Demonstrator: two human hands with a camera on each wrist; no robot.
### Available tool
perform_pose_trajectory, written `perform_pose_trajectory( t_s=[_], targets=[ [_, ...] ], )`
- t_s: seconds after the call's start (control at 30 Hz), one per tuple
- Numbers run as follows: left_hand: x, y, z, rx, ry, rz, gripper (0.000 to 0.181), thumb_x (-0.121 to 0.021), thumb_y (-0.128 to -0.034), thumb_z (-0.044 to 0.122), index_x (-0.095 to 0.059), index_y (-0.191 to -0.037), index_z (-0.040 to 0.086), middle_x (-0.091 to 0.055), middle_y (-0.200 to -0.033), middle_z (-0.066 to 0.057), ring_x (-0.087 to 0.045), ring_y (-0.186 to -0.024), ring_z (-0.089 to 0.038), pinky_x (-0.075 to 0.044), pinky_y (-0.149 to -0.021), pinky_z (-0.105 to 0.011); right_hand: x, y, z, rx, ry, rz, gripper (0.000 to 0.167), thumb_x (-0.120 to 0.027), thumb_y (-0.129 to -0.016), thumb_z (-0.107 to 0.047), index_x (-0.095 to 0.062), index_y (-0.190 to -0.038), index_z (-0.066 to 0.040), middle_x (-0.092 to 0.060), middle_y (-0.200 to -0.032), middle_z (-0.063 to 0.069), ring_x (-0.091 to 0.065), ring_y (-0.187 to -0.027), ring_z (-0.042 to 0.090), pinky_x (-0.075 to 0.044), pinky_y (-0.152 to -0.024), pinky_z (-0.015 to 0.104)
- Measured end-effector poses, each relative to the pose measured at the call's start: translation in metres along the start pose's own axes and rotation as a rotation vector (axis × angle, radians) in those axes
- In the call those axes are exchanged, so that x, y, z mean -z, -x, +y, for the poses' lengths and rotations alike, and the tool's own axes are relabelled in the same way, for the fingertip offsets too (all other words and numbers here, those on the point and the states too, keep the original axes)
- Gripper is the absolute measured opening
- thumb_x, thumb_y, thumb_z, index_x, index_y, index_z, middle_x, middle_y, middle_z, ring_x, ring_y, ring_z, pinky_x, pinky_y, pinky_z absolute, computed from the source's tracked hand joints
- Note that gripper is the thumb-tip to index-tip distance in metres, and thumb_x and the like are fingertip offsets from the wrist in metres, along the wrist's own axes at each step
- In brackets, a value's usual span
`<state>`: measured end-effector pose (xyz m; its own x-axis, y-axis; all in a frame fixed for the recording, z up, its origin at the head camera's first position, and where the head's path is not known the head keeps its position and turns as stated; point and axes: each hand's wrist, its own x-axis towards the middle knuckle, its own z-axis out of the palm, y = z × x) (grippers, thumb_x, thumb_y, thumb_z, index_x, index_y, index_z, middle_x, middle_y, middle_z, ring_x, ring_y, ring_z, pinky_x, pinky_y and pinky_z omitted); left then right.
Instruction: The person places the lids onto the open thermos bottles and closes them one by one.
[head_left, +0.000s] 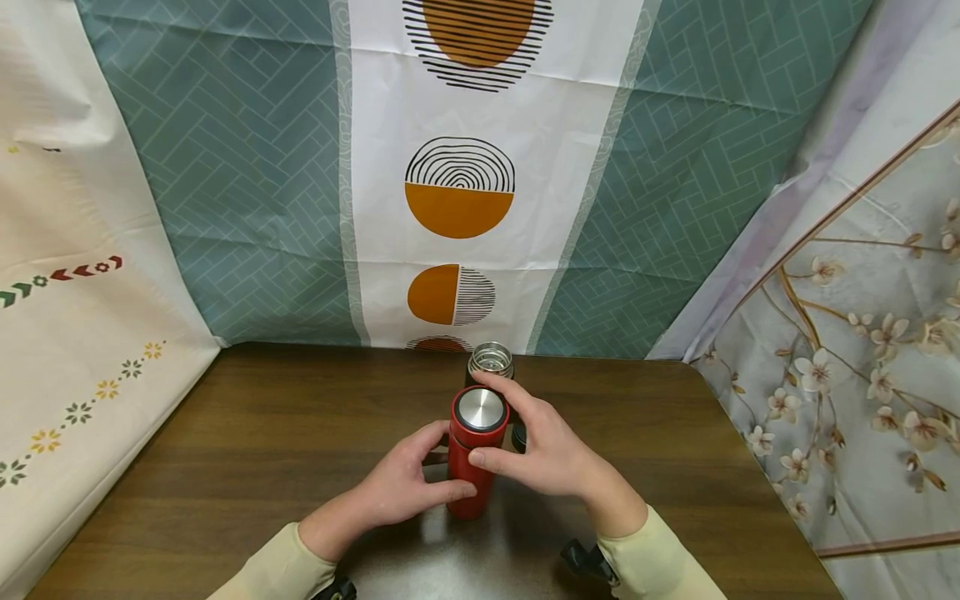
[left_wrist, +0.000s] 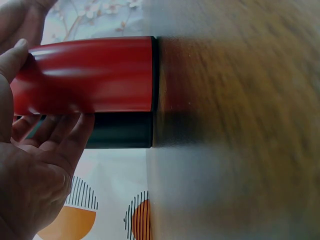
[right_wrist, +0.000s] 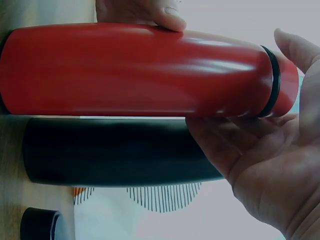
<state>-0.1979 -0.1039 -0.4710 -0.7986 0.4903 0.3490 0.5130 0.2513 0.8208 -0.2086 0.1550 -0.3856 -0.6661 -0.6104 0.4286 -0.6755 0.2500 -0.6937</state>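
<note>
A red thermos [head_left: 467,475] with a steel-topped lid [head_left: 482,408] stands upright on the table. My left hand [head_left: 405,479] holds its body, thumb on the near side and fingers behind. Around the lid and neck my right hand [head_left: 551,442] is spread, its fingers reaching behind. In the right wrist view the right thumb [right_wrist: 295,50] stands slightly off the thermos. Directly behind is a dark thermos [right_wrist: 120,152], whose lidless steel mouth [head_left: 492,357] shows in the head view. Its lower part is hidden there.
A small black cap [right_wrist: 37,224] lies on the table beside the dark thermos, partly hidden by my right hand in the head view. The wooden table [head_left: 300,417] ends at a patterned cloth [head_left: 262,208] behind, with more cloths at both sides.
</note>
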Motion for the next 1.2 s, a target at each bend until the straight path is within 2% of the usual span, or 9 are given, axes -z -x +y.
perform_pose_trajectory(
  t_s=[0.17,0.33,0.6,0.9,1.2],
  targets=[
    [0.0001,-0.0003,-0.0004,0.003,0.003,-0.003,0.065,-0.093,-0.094,0.036,-0.062,-0.149,0.025,-0.069,-0.142,0.007,-0.065,-0.133,-0.02,-0.059,-0.109,-0.047,0.0012,-0.0002,-0.0001,-0.007,-0.028,-0.009,0.082,-0.085,-0.097,-0.021,-0.045,-0.169,-0.017,-0.071,-0.145,-0.004,-0.067,-0.132,0.019,-0.051,-0.116,0.043],
    [0.0003,-0.0006,0.0007,0.007,0.008,-0.005,0.066,-0.093,-0.0938,0.036,-0.061,-0.15,0.025,-0.068,-0.142,0.007,-0.065,-0.132,-0.02,-0.059,-0.109,-0.048,0.0016,-0.0001,-0.0012,-0.011,-0.033,-0.002,0.078,-0.083,-0.098,-0.021,-0.047,-0.168,-0.021,-0.071,-0.145,-0.003,-0.068,-0.13,0.019,-0.053,-0.114,0.044],
    [-0.0001,-0.0006,0.0007,0.009,0.021,-0.007,0.065,-0.093,-0.0938,0.036,-0.061,-0.15,0.025,-0.068,-0.143,0.007,-0.065,-0.133,-0.021,-0.058,-0.109,-0.049,0.0011,0.0002,-0.0019,-0.034,-0.007,0.024,0.073,-0.086,-0.096,-0.024,-0.053,-0.161,-0.013,-0.071,-0.141,-0.003,-0.071,-0.12,0.017,-0.057,-0.107,0.042],
    [0.0001,-0.0002,-0.001,0.005,0.017,-0.009,0.065,-0.093,-0.0942,0.036,-0.061,-0.15,0.026,-0.068,-0.144,0.007,-0.064,-0.133,-0.021,-0.058,-0.11,-0.05,-0.0004,0.0004,-0.0038,-0.034,0.022,0.054,0.071,-0.09,-0.094,-0.024,-0.057,-0.157,-0.019,-0.074,-0.136,-0.005,-0.072,-0.115,0.015,-0.059,-0.102,0.04],
    [-0.0005,-0.0011,-0.0005,0.01,0.013,-0.004,0.065,-0.094,-0.0936,0.035,-0.061,-0.149,0.027,-0.068,-0.143,0.008,-0.065,-0.134,-0.019,-0.058,-0.109,-0.045,-0.0013,0.0003,-0.0039,-0.057,0.061,0.071,0.07,-0.092,-0.092,-0.028,-0.058,-0.153,-0.02,-0.074,-0.134,-0.007,-0.072,-0.114,0.014,-0.06,-0.1,0.041]
  ],
)
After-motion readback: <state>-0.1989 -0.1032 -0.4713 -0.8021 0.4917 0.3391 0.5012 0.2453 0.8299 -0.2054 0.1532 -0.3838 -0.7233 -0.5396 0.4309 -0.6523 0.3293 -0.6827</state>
